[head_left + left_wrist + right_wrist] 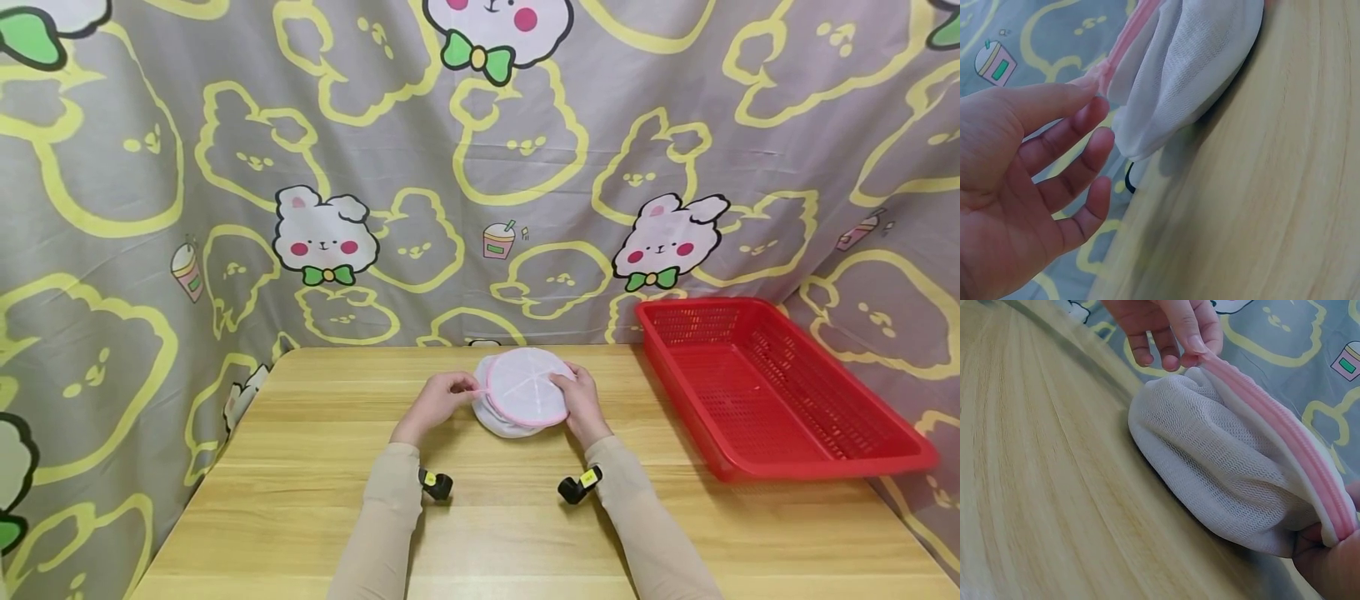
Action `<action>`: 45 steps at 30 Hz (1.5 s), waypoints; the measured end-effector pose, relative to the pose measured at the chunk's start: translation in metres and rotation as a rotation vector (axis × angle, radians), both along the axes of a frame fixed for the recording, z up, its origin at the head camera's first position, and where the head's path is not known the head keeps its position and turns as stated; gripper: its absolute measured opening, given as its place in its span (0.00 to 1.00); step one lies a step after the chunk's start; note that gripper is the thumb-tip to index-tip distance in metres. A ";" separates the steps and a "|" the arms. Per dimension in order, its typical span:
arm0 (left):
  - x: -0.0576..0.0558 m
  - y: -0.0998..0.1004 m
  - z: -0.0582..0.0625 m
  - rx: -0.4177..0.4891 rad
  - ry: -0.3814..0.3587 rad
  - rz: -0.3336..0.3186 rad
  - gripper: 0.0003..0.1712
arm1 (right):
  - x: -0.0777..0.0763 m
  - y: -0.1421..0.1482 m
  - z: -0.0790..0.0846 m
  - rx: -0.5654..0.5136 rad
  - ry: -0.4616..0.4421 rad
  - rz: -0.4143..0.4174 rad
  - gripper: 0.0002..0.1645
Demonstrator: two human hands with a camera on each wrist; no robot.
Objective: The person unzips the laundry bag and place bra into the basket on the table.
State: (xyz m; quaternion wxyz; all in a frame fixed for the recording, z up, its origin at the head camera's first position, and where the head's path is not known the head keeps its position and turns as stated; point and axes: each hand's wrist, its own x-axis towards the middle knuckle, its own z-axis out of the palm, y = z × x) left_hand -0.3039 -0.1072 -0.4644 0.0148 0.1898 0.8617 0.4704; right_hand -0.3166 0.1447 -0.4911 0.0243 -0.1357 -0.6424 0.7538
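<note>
A round white mesh laundry bag (527, 387) with a pink zip along its edge is held over the wooden table, its flat lid facing up. My left hand (442, 400) is at the bag's left side. Between thumb and index finger it pinches the end of the pink zip (1105, 74), while the other fingers stay loosely bent. My right hand (583, 404) grips the opposite edge, thumb on the lid and fingers under it. The soft mesh side (1210, 462) sags in folds below the zip in the right wrist view.
To the right stands a red plastic basket (693, 408) with perforated walls. The wooden table (315, 500) runs back to a grey patterned curtain (420, 167), which also hangs at both sides. Each wrist wears a small black camera (437, 483).
</note>
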 end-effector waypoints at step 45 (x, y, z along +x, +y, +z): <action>0.009 0.017 0.004 -0.054 -0.082 -0.306 0.03 | 0.000 0.001 -0.001 -0.048 0.019 -0.064 0.30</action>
